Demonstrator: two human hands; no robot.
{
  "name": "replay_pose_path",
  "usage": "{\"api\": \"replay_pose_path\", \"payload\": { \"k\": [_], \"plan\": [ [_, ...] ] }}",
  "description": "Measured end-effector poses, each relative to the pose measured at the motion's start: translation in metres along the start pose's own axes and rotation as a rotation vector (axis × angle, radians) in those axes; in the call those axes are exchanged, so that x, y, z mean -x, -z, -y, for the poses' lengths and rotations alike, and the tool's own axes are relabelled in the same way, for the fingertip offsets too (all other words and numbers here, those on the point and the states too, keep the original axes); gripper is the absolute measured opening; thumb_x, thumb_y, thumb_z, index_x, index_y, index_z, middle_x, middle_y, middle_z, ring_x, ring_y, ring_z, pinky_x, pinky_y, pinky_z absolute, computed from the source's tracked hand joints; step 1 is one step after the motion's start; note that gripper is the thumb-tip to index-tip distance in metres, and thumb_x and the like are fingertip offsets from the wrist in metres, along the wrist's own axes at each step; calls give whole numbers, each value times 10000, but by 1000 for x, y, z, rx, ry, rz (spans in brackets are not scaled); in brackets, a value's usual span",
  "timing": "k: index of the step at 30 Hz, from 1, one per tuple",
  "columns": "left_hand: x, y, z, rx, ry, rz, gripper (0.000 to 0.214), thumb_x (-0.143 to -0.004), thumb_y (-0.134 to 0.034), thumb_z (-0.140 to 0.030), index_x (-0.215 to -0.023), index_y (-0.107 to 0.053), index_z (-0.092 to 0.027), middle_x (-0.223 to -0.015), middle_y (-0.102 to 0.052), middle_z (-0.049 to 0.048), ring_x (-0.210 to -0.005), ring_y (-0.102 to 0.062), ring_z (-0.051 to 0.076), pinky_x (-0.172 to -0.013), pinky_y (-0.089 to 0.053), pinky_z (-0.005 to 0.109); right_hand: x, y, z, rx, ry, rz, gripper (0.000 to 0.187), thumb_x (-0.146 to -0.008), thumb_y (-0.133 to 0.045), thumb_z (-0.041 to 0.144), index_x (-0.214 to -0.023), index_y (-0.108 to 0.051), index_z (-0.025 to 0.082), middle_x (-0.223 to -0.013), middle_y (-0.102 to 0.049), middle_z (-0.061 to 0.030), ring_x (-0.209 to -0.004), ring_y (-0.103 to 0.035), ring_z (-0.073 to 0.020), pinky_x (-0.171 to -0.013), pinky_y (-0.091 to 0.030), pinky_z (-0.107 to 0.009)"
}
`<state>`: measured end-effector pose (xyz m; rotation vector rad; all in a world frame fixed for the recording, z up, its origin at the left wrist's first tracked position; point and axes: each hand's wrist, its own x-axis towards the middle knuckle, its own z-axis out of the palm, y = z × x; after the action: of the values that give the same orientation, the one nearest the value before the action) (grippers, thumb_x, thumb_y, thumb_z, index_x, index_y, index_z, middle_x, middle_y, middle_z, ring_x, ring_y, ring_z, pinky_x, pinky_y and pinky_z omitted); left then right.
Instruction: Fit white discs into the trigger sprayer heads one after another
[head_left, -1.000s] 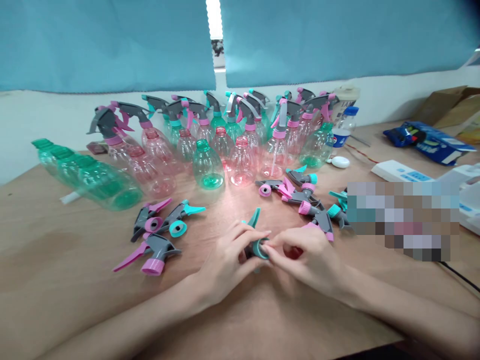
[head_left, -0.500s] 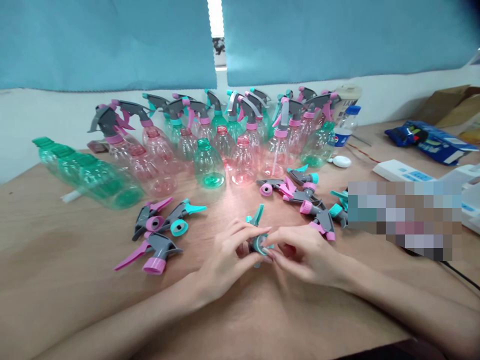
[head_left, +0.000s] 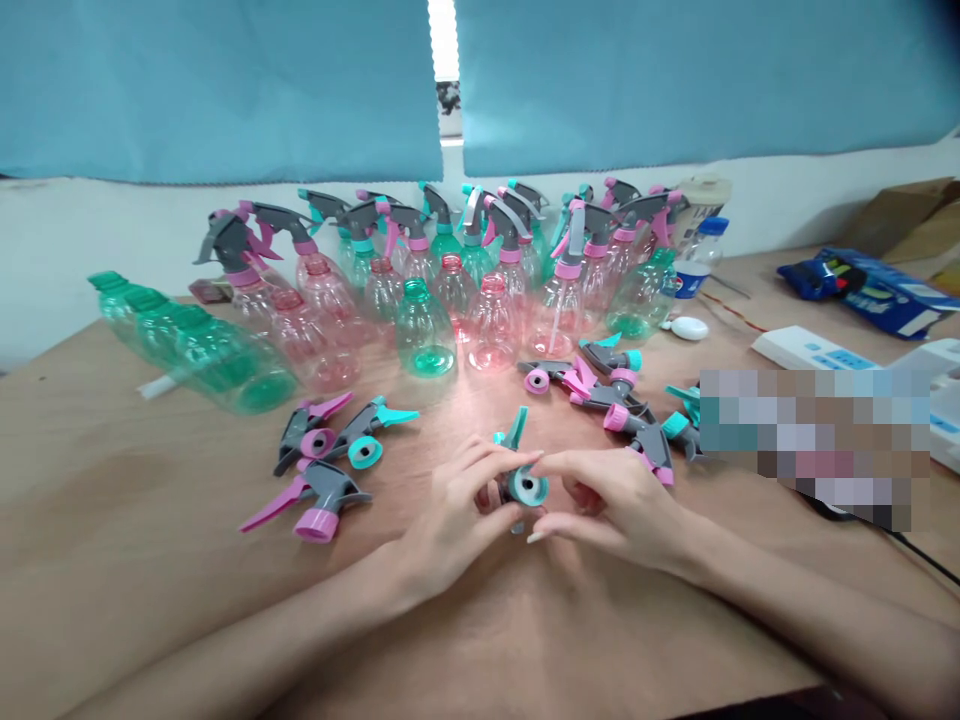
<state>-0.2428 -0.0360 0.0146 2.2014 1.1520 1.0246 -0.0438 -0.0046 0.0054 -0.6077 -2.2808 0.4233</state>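
My left hand (head_left: 465,500) grips a grey and teal spray trigger head (head_left: 529,487) just above the table. Its teal collar faces me, showing a white inner ring with a dark hole, and its teal lever points away. Fingers of the left hand hide part of the grey body. At the collar's right side is my right hand (head_left: 622,505), thumb and forefinger spread apart around it; the forefinger is close to the collar's upper edge, and I cannot tell whether it touches. Loose pink-and-grey trigger heads (head_left: 324,500) lie left of my hands, and more trigger heads (head_left: 637,435) lie to the right.
Behind stand several open bottles (head_left: 424,330) and bottles fitted with spray heads (head_left: 556,290). Green bottles (head_left: 247,365) lie at the left. To the right are a blue-capped drink bottle (head_left: 694,265), a blue packet (head_left: 862,290) and a white power strip (head_left: 817,350).
My right thumb and forefinger have opened away from the teal collar, uncovering its white ring and hole. My left hand keeps its hold. The view has shifted slightly.
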Motion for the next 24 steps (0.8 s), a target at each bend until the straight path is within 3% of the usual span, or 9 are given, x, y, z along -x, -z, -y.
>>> {"api": "replay_pose_path", "payload": {
  "k": [7,11,16,19,22,24],
  "plan": [
    [7,-1,-1,-111,-78,-30,364,-774,-679,-156,-1122,-575,-169,-840,-654,31,-745,-549,165,-642,-487,269,4,4,3,-39,16,-70,322,-861,-586,403,-1081,-543,170,-617,-552,47,-469,-501,-73,-475,-394,-179],
    [7,12,-7,-227,-135,-20,234,-808,-629,-134,-1038,-594,-160,-884,-674,34,-824,-560,170,-707,-489,274,7,3,3,-72,-1,-92,310,-866,-585,375,-1094,-513,178,-602,-493,62,-460,-483,-72,-469,-398,-178],
    [8,63,-6,-497,-170,-48,232,-864,-567,-181,-1091,-610,-200,-990,-689,44,-865,-523,192,-771,-475,333,10,0,0,-81,-16,-51,263,-877,-570,354,-1061,-498,180,-611,-478,61,-475,-482,-74,-472,-397,-182],
    [15,103,6,-671,-77,-71,296,-883,-553,-235,-1177,-587,-250,-1051,-679,29,-913,-502,211,-799,-472,353,11,-1,0,-71,-25,6,225,-885,-556,350,-1030,-507,185,-614,-498,54,-488,-499,-82,-474,-397,-191],
    [29,132,24,-749,17,-9,318,-899,-530,-279,-1215,-569,-286,-1078,-671,20,-950,-501,233,-814,-469,369,12,-3,0,-70,-48,63,203,-885,-551,355,-990,-525,183,-604,-516,45,-482,-495,-88,-461,-391,-196],
    [39,141,34,-763,57,69,335,-916,-493,-301,-1246,-548,-283,-1139,-649,32,-1013,-504,247,-840,-466,384,12,-4,-1,-69,-64,93,197,-878,-559,361,-960,-538,183,-602,-522,40,-479,-489,-90,-450,-389,-196]
  ]
}}
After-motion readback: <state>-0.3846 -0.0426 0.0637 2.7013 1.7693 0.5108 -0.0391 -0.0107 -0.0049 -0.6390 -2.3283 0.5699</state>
